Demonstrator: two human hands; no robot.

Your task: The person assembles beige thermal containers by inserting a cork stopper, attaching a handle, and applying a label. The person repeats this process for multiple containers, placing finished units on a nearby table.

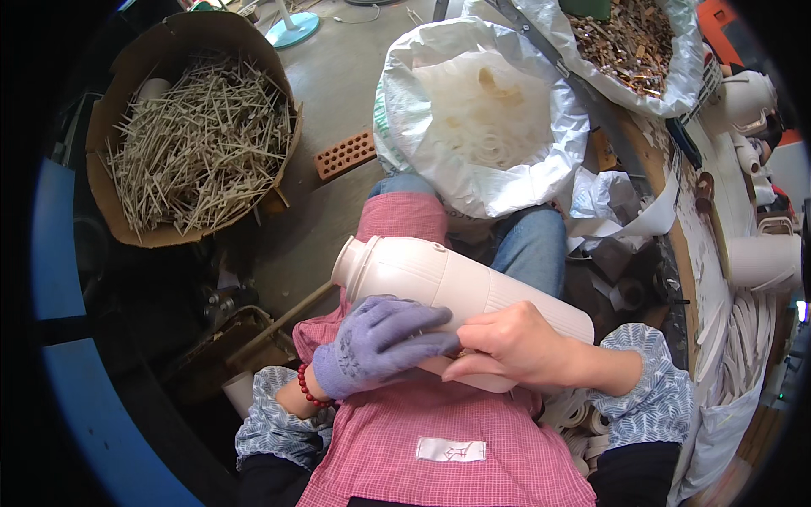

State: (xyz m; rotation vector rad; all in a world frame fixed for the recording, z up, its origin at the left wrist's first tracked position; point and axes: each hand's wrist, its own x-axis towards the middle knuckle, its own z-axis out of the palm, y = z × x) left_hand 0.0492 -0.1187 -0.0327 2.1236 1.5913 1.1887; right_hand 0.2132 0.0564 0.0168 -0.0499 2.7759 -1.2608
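A pale pink plastic thermos flask body (486,287) lies slantwise across my lap, its narrower neck at the upper left and its wide end at the lower right. My left hand (376,346), in a purple glove, grips the near side of the flask body, fingers curled over it. Close against those fingertips, my bare right hand (519,342) is closed in a pinch at the flask's near side. Whatever the right fingers may hold is hidden. A pink checked apron (448,477) covers my lap beneath the flask.
At the far left stands a cardboard box (101,182) of thin beige plastic sticks. A white sack (397,110) of translucent rings sits beyond my knees, beside a perforated brick (345,155). Another sack (676,93) holds brown bits. More flask bodies (764,260) and pale strips (748,338) are at right.
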